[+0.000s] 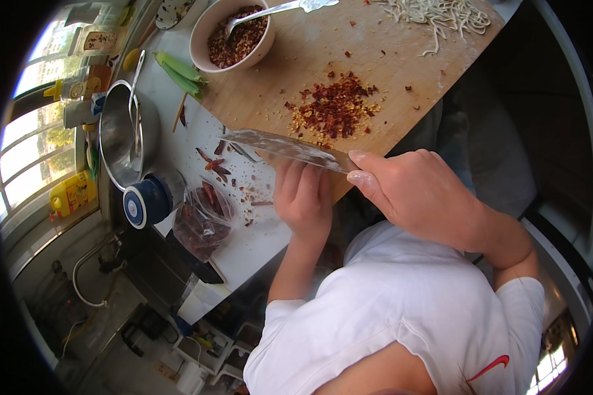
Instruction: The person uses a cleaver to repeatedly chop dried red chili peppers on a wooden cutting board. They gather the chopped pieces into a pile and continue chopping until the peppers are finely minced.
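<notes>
My right hand (420, 192) grips a cleaver (281, 143) at its handle end, the flour-streaked blade tilted and reaching left over the near edge of a wooden cutting board (390, 54). Just below the blade is my left hand (304, 197), its fingers pointing up towards it. The blade covers those fingertips, so whether they touch steel or board is hidden. Beyond the cleaver lies a loose heap of chopped dried chili with seeds (333, 106). Thin floured noodles (444, 17) lie at the board's far right corner.
On the board's far left stands a bowl (197, 47) of chili flakes with a metal spoon (281, 7). Left of the board are green stalks (178, 71), a steel bowl (150, 123), a blue-lidded container (146, 200), whole dried chilies (216, 165) and a plastic bag of chilies (202, 222).
</notes>
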A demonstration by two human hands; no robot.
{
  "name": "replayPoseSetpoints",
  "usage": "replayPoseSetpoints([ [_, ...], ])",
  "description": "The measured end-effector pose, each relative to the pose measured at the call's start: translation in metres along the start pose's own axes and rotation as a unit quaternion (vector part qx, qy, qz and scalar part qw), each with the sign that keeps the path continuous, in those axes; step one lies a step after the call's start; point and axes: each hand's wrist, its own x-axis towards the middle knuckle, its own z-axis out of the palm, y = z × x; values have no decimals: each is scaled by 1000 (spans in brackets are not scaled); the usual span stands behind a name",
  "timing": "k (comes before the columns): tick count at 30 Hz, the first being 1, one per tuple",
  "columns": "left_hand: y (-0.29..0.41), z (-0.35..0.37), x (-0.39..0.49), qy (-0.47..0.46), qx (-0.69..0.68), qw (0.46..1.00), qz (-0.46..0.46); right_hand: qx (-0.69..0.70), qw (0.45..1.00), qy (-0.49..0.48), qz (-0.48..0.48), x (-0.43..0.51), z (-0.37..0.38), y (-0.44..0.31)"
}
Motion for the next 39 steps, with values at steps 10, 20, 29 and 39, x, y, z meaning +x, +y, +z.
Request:
replayPoseSetpoints([
  [10, 0, -6, 7, -45, -5, 998, 32, -51, 997, 61, 0, 18, 22, -14],
  [20, -1, -1, 9, -10, -40, 999, -14, 108, 985, 114, -68, 38, 13, 8],
  [29, -3, -24, 3, 5, -71, 992, -108, 246, 962, 117, 0, 6, 1, 26],
  [39, -13, -32, -2, -25, 8, 994, -107, 255, 961, 108, -17, -2, 7, 31],
])
